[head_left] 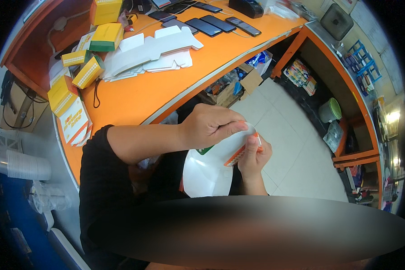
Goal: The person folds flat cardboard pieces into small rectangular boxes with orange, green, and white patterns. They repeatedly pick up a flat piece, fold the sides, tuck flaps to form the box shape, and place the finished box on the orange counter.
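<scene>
Both my hands pinch one flat white card box (207, 173): left hand (209, 126) on its top edge, right hand (253, 157) at its orange end, box hanging down toward me.

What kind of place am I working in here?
Probably a small shop counter used for packing: an orange counter holding a stack of flat white carton blanks, folded yellow boxes and a row of phones.

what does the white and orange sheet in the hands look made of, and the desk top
The sheet looks like thin card, white and matt inside, printed orange at the edge; it curves between the left hand and right hand. The desk top looks like smooth orange laminate, probably over board, with a pale edge strip.
</scene>
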Available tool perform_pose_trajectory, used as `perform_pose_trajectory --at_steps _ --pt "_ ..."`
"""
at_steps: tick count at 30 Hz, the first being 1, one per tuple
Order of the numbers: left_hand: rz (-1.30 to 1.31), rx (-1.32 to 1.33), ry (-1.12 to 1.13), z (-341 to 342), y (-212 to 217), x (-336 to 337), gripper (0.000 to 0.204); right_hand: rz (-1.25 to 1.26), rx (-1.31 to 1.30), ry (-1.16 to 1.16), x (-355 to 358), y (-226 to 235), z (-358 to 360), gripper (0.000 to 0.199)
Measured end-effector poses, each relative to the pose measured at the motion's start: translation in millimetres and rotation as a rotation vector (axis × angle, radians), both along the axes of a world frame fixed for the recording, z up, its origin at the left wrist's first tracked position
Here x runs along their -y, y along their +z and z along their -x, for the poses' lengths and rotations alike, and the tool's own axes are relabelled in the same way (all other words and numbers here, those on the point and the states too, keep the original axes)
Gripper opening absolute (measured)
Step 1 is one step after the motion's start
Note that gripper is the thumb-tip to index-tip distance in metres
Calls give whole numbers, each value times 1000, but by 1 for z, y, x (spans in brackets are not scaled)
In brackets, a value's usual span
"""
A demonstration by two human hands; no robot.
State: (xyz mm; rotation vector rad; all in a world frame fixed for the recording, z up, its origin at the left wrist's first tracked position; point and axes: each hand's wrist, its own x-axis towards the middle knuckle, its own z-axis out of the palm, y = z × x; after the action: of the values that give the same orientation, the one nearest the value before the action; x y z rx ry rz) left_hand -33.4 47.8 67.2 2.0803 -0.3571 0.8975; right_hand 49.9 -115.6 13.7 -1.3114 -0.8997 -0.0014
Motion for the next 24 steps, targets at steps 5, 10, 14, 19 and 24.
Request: perform_pose_trajectory --at_steps 5,10,14,19,24 --pt "240 -235 -172 -7 3 -8 35 64 179 -155 4 0 -11 37" --pt "685 -324 -643 -16 8 -17 128 -592 -173 -307 17 24 -49 51" --pt "26 -226 -431 -12 1 -9 143 -438 -186 -461 16 13 -50 54" --pt "247 -382 -136 -12 -5 -9 129 -36 183 -777 -10 -22 -34 50" --pt "88 -443 -320 -10 -7 -4 115 72 -3 -263 -19 -27 -30 34"
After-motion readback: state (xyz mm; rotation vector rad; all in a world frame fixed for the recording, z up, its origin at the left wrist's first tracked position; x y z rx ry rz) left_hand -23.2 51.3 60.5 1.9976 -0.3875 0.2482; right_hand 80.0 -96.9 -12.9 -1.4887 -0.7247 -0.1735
